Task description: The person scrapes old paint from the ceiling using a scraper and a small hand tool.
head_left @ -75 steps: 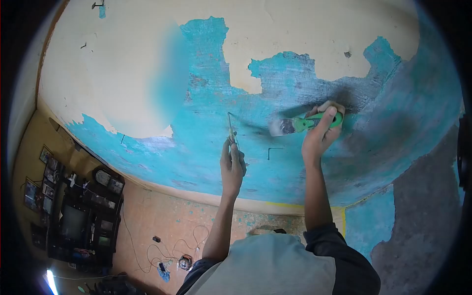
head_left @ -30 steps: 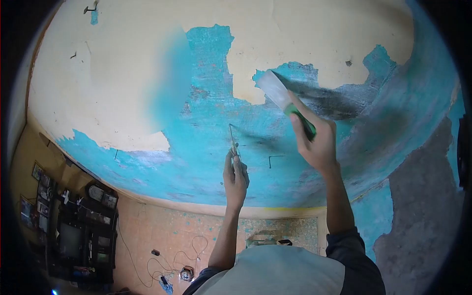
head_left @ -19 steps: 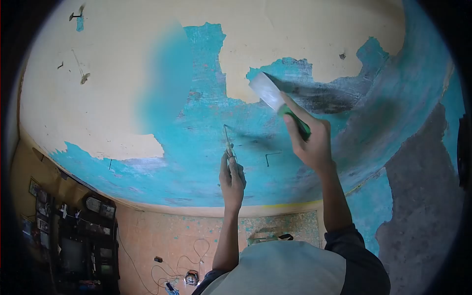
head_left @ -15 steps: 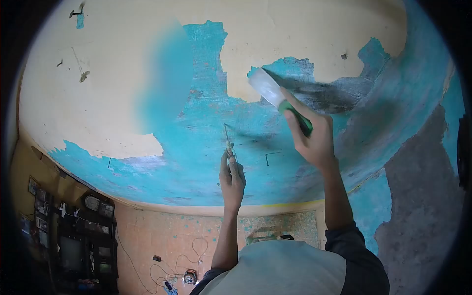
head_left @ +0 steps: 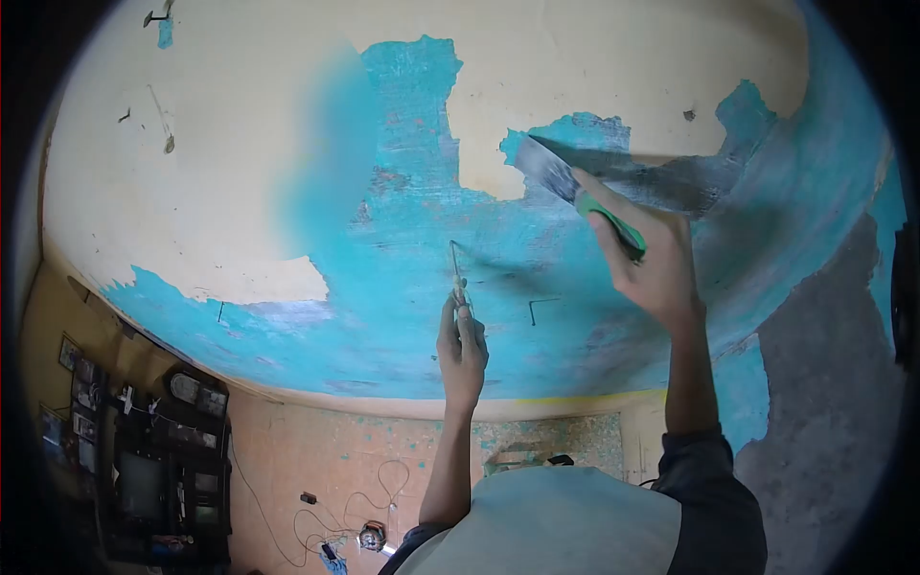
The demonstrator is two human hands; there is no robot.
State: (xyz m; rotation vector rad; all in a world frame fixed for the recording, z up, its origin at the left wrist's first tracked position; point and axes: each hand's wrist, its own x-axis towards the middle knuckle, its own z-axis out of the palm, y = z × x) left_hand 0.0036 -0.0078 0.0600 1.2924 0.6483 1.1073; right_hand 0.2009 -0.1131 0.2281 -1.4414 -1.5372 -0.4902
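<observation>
My right hand (head_left: 656,259) grips a putty knife (head_left: 551,174) by its green handle. Its wide metal blade lies over the turquoise patch at the jagged edge of the cream paint (head_left: 489,168). Lower and to the left, my left hand (head_left: 463,359) is closed, fingers upward, around a thin, pale, rod-like thing (head_left: 457,270). The narrow tip of that rod points up over the turquoise wall (head_left: 412,220) and a shadow runs off to its right; I cannot tell its kind.
A bent hook (head_left: 537,309) sticks out right of my left hand. Bare grey plaster (head_left: 824,364) shows at right. Below, paint flakes, cables and a small round device (head_left: 372,536) lie on the floor (head_left: 278,450). A dark shelf unit (head_left: 144,479) stands lower left.
The putty knife and my right hand have shifted right and slightly down along the cream paint's edge. My left hand keeps its hold, and the whole view has slid slightly.
</observation>
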